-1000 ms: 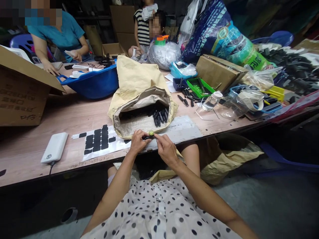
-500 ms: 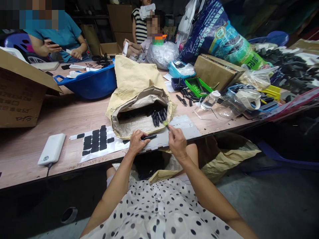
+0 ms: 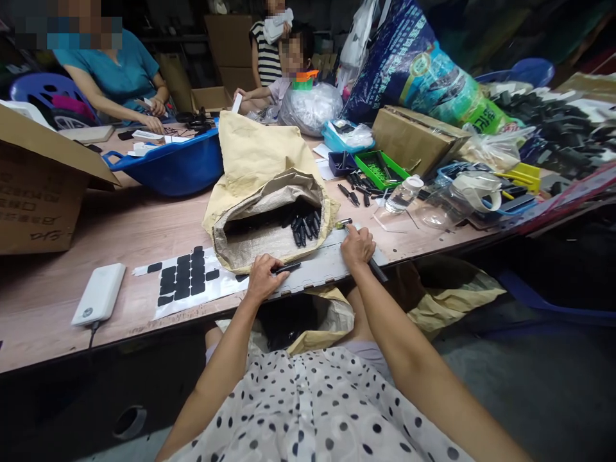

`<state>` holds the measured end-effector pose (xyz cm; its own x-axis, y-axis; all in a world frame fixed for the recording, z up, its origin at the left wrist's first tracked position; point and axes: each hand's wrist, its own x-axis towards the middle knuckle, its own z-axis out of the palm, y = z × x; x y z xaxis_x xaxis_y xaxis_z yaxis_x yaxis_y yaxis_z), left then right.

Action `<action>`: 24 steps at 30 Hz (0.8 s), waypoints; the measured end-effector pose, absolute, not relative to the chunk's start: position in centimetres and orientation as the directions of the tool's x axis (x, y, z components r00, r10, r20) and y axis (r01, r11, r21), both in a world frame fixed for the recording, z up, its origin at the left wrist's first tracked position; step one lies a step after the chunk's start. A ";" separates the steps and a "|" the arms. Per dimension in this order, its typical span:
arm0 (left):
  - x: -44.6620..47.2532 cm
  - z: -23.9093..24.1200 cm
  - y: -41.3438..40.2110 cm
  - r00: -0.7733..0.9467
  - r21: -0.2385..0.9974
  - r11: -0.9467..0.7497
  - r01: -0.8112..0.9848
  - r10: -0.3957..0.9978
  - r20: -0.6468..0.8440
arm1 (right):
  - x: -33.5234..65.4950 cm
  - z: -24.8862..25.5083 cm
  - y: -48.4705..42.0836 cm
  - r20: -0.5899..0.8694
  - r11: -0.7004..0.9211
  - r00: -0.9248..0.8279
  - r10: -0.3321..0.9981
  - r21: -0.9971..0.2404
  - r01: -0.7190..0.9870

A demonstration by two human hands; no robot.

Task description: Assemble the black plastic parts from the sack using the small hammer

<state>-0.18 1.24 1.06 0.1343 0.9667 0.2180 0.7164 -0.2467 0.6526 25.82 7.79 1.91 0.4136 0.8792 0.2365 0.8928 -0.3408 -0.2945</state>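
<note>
My left hand (image 3: 262,277) rests at the table's front edge, closed on a slim black pen-like piece (image 3: 289,267) that points right over a grey board (image 3: 312,268). My right hand (image 3: 357,246) is wrapped round the dark handle of a small hammer (image 3: 343,224), whose yellowish head shows above the fist. The handle's end sticks out below the hand. Just behind both hands, a beige woven sack (image 3: 262,144) lies with its mouth towards me. Several black tapered pieces (image 3: 305,228) lie inside that mouth; the sack's depth is dark.
Left of my hands are a sheet of black stickers (image 3: 183,280) and a white power bank (image 3: 99,294). A blue basin (image 3: 168,168), a green tray (image 3: 380,168) and a clear bottle (image 3: 404,194) stand farther back. Another open sack (image 3: 332,321) is at my lap. Other people sit across the table.
My right hand has moved right with the hammer, away from the black piece, and the hammer has turned in its grip. My left hand stays put. A co-worker's hands have lowered to the table.
</note>
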 end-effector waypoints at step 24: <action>-2.5 2.8 7.5 -0.439 0.641 0.124 0.757 0.824 0.359 | 25.3 2.2 7.3 0.239 -0.312 0.373 0.897 -0.257 0.915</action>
